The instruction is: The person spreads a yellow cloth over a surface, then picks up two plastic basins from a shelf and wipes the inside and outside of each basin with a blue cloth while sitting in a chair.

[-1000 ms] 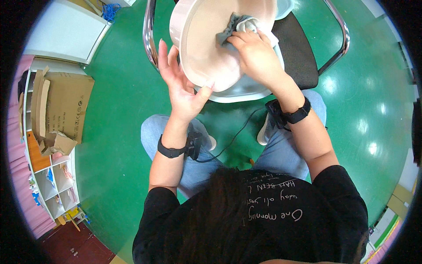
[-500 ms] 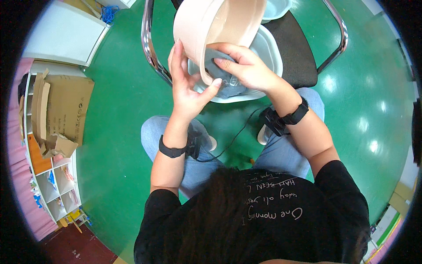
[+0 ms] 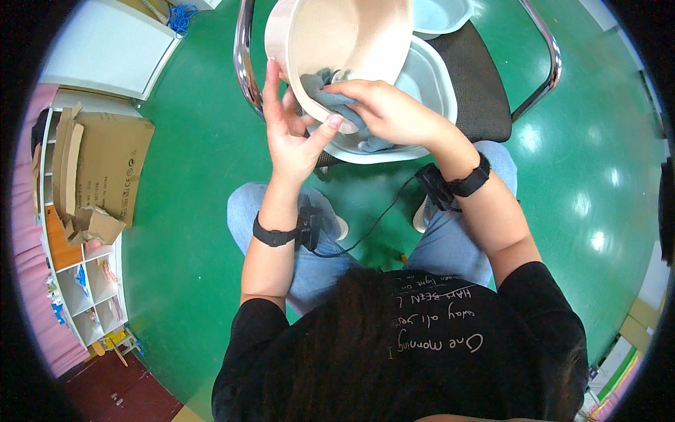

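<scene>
A deep beige tub (image 3: 279, 39) is held tilted above a pale blue basin (image 3: 430, 79), its mouth turned toward me. My left hand (image 3: 297, 144) grips the tub's near rim, thumb over the edge and fingers along the outer wall. With my right hand (image 3: 394, 116) I hold a wet-looking grey-blue cloth (image 3: 320, 90) pressed to the inside wall by the rim. Part of the cloth hangs over the rim toward the basin. My right fingertips are partly sunk in the cloth's folds.
The basin stands on a black chair seat (image 3: 472, 88) between chrome armrests (image 3: 552, 67). Behind it is a second light blue basin (image 3: 444, 15). A black cable (image 3: 376, 224) runs between my wrist straps. At left stand a cardboard box (image 3: 112, 169) and a shelf (image 3: 88, 299).
The tub has shifted slightly left and its inside now faces me more. My right hand and the cloth have moved from the rim's outer side to inside the tub.
</scene>
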Available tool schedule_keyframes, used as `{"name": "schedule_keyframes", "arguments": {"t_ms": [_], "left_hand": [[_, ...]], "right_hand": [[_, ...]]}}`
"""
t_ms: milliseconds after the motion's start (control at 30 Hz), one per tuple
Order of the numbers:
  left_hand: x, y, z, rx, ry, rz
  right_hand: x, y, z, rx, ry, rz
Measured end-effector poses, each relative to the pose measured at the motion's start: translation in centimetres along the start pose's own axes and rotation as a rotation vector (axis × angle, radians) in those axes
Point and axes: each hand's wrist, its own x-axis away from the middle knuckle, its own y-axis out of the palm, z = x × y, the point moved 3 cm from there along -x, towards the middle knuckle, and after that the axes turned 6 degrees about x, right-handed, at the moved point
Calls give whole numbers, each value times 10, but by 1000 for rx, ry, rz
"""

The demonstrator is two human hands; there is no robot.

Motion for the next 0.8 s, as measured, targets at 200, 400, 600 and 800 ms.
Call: {"name": "schedule_keyframes", "arguments": {"t_ms": [200,400,600,800], "left_hand": [[-4,-3,3,-115,36,-19],[-2,-6,12,-283,64,-51],[3,-12,14,-292,64,-33],[3,-15,9,-158,11,11]], "right_hand": [[-2,7,16,457,15,80],[-4,-9,34,800,145,265],[-5,2,32,616,121,271],[-9,12,14,589,55,11]]}}
